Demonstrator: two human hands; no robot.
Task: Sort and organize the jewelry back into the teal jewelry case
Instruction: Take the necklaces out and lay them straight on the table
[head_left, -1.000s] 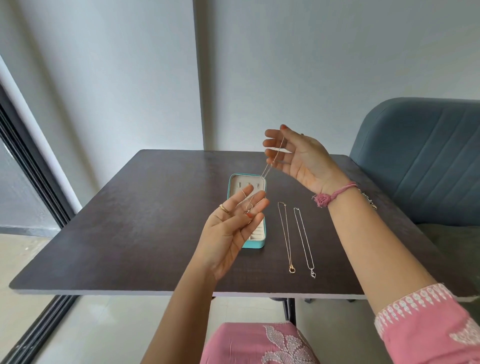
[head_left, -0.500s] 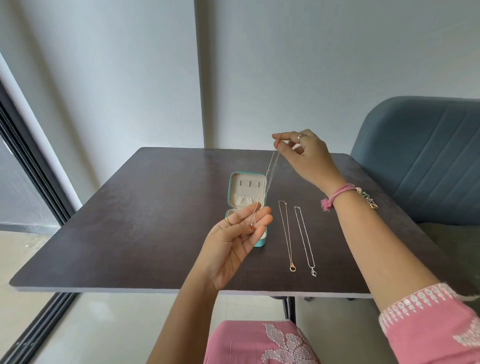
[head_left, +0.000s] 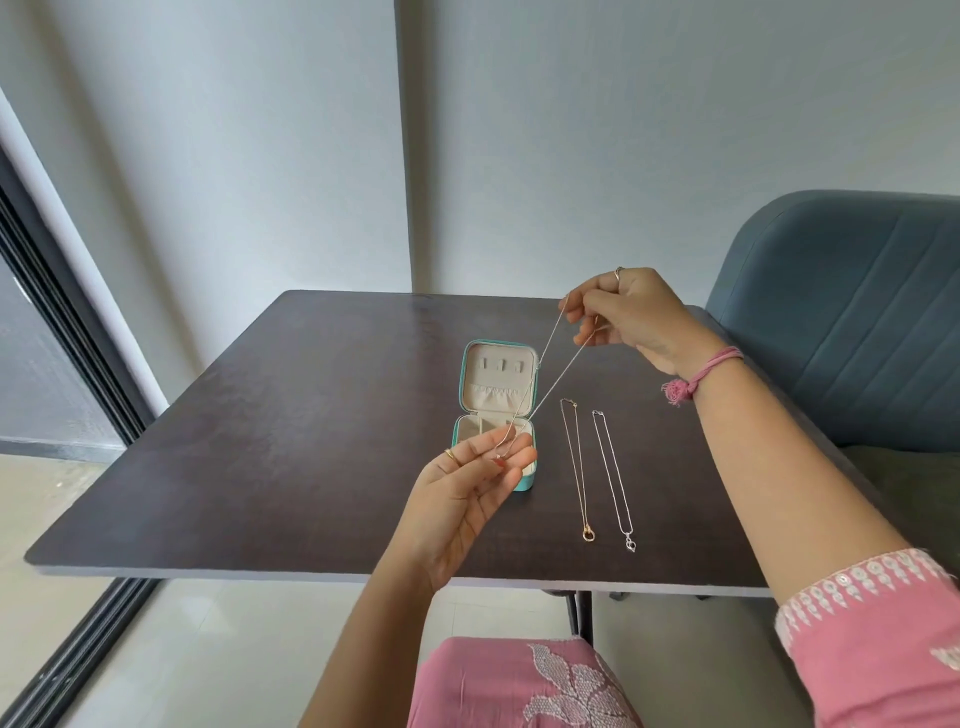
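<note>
The teal jewelry case (head_left: 467, 364) lies open on the dark table, its beige lid flat behind the tray. A thin chain necklace (head_left: 550, 374) stretches taut above it. My right hand (head_left: 623, 317) pinches the chain's upper ends, raised behind and right of the case. My left hand (head_left: 467, 488) is palm up over the case's front half, fingers nearly straight, with the chain's pendant end resting on its fingertips. A gold necklace (head_left: 577, 467) and a silver necklace (head_left: 613, 478) lie straight on the table, right of the case.
The dark table (head_left: 260, 467) has its near edge just ahead of my lap. A blue padded chair (head_left: 857, 312) stands at the right, close to the table's corner. A dark window frame (head_left: 62, 338) runs down the left side.
My right hand turned from palm-open to pinching the chain and moved right, pulling the chain taut. My left hand lowered slightly toward the case's front, which now shows more of its open lid.
</note>
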